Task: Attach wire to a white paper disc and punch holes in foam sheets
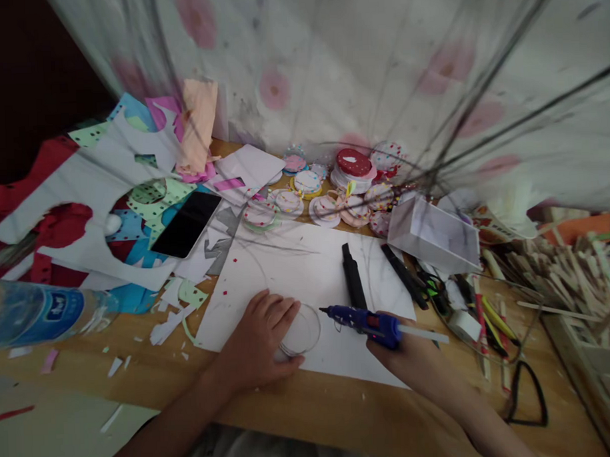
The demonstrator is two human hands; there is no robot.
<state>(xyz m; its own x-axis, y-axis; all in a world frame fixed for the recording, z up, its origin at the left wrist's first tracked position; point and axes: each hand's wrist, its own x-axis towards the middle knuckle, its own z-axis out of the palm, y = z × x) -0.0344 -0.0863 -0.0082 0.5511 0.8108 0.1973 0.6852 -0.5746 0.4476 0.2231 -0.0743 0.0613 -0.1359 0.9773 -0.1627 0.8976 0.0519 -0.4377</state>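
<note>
My left hand (263,336) is curled over the left side of a round, thin-rimmed white piece (303,330), with the thumb at its near edge. It lies on a white sheet of paper (306,255); whether it is a disc or a ring is hard to tell. Wrapped in my right hand (409,355) is a blue hot glue gun (366,323), a pale glue stick (423,334) sticking out of its back. Its nozzle points left, a little to the right of the round piece. Beyond the glue gun, a black flat tool (354,273) rests on the paper.
Paper scraps (98,196) and a phone (187,222) cover the left side, near a water bottle (42,311). Several decorated round pieces (306,182) line the back. A white box (435,230), scissors (432,287) and wooden sticks (567,279) are at right.
</note>
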